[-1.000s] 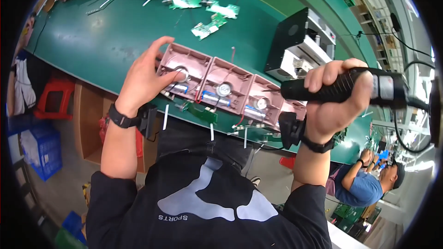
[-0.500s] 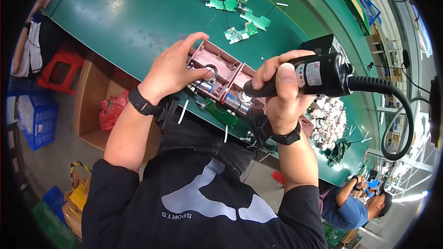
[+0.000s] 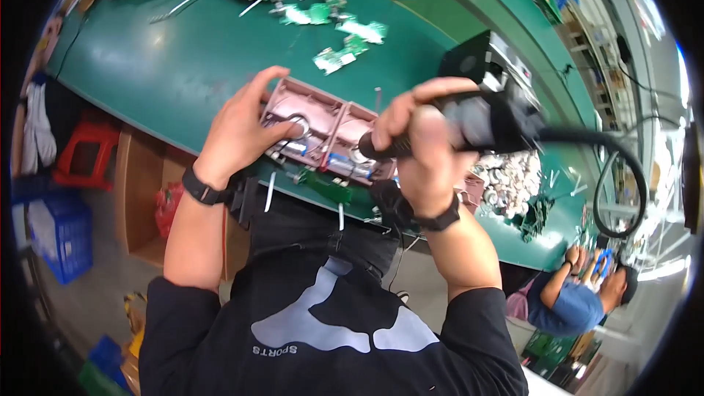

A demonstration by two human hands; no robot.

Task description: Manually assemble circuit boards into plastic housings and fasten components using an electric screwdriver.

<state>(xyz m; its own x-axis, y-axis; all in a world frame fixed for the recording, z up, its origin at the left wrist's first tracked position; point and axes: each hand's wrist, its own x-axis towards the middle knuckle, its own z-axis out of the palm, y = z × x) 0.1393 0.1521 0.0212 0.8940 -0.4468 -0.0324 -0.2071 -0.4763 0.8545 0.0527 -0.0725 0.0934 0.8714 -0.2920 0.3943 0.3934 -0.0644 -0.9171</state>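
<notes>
My left hand (image 3: 246, 128) grips the left end of a pink plastic housing (image 3: 314, 103), fingers along its outer edge and thumb inside on a small round part (image 3: 301, 126). The housing lies open-side up at the table's near edge, divided in two. Blue cylinders, like batteries, and wires (image 3: 345, 160) run along its near side. My right hand (image 3: 425, 136) is wrapped round a black corded handheld tool (image 3: 484, 121). Its narrow tapered end points at the housing's right half; the tip is hidden and the tool is blurred, so its exact kind cannot be made out.
Green circuit boards (image 3: 341, 55) are scattered on the green table (image 3: 161, 51). A heap of small whitish parts (image 3: 510, 183) lies right, near a black box-shaped device (image 3: 477, 59). A thick cable (image 3: 638, 191) loops at right. Below left stand a cardboard box (image 3: 143, 198) and red stool (image 3: 88, 154). A co-worker (image 3: 565, 301) is at lower right.
The view has shifted, so table and boards appear displaced. The right hand and tool are blurred by motion, still over the housing's right half. My left hand keeps its hold.
</notes>
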